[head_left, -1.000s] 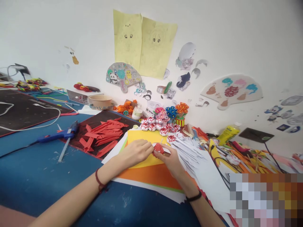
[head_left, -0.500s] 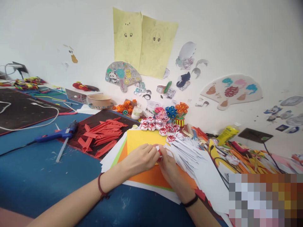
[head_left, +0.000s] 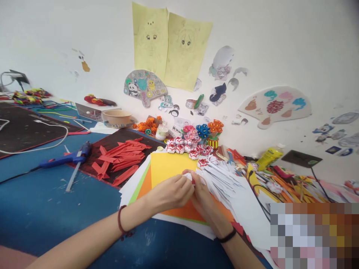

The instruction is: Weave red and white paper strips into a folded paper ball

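Head view: a small paper piece is pinched.
Left hand: closed on it.
Right hand: closed on it.
Beneath: yellow sheet.

A stack of paper sheets is laid on the table. Over it, the left hand and right hand are pressed together around a small paper piece. Paper strips are spread to the left, a glue gun farther left. Folded paper flowers are lined up behind the stack.

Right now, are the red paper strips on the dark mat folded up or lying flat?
Lying flat. The red paper strips are spread in a loose overlapping pile on the dark mat, beside the blue glue gun.
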Demonstrator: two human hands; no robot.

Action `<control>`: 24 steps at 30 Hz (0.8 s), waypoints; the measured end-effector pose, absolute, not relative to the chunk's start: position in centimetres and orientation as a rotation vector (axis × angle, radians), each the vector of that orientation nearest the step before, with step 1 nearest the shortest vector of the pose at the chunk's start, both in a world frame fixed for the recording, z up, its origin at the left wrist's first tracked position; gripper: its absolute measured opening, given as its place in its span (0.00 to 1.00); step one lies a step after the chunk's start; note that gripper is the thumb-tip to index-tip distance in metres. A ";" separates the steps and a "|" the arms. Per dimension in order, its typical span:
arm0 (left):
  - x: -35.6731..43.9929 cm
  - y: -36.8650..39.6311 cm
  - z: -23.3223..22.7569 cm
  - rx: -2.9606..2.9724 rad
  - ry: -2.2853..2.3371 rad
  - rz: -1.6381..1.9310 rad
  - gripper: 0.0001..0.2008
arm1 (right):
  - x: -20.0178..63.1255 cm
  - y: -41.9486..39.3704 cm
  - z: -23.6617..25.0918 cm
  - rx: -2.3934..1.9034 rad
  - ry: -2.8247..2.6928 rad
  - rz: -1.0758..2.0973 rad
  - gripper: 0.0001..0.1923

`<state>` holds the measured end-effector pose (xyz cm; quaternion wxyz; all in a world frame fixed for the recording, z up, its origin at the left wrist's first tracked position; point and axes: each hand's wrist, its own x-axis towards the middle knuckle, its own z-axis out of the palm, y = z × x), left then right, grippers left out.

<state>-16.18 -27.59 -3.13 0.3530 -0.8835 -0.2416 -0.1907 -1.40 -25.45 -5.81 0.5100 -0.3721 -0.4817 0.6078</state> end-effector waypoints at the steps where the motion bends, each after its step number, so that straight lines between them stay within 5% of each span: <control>1: -16.4 -27.5 -3.1 -2.324 -0.643 -0.546 0.12 | -1.3 -25.3 -5.8 -0.877 -1.179 1.492 0.16; 6: -17.6 -27.0 -2.5 -2.564 -1.042 -1.125 0.19 | -1.0 -25.1 -4.8 -0.841 -1.203 1.567 0.17; 10: -17.5 -26.5 -2.3 -2.728 -1.506 -1.580 0.13 | -1.3 -25.7 -3.9 -0.784 -1.318 1.597 0.18; 24: -18.3 -25.2 -2.6 -3.151 -1.392 -1.675 0.14 | 0.4 -25.0 -4.3 -0.848 -1.346 1.829 0.31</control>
